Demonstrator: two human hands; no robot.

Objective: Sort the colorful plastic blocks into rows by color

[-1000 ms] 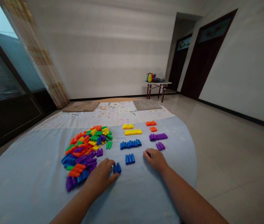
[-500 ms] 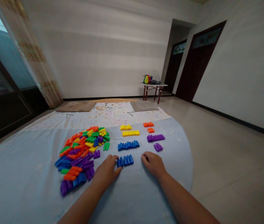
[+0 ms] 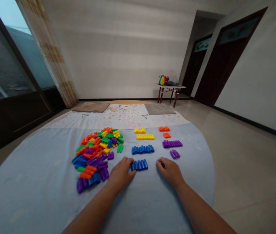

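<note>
My left hand has its thumb and fingers around the left end of the nearer row of short blue plastic tubes, which lies on the table. Right of that row, my right hand rests on the cloth with its fingers curled in and nothing visible in them. A longer row of blue tubes lies just beyond. Farther back are two rows of yellow tubes. On the right lie a long row of purple tubes, a short purple group and two orange groups.
A mixed heap of coloured tubes lies left of my left hand. The round table has a pale blue cloth and a flowered cloth. Two mats lie at its far side. A small table holding bags stands behind.
The view has turned left, so the table and its contents appear farther right. Both hands keep nearly the same places relative to the tubes.
</note>
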